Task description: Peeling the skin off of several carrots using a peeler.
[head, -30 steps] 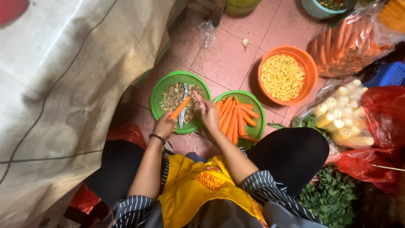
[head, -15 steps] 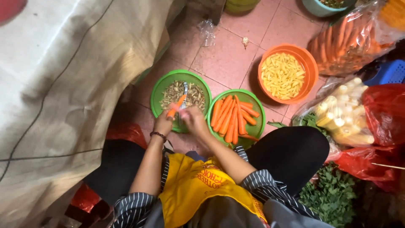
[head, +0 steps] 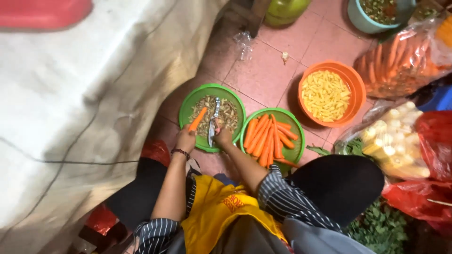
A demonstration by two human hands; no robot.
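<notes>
Glossy plastic bowl (head: 187, 106), shiny metal peeler (head: 213, 123).

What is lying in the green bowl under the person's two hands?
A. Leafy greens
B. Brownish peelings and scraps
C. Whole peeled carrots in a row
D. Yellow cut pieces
B: the green bowl under the left hand with its carrot and the right hand with its peeler holds brownish peelings.

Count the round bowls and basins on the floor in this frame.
4: a green peel bowl under the hands, a green carrot bowl beside it, an orange bowl of yellow pieces, and a teal basin at the top edge. Bags may hide others.
</notes>
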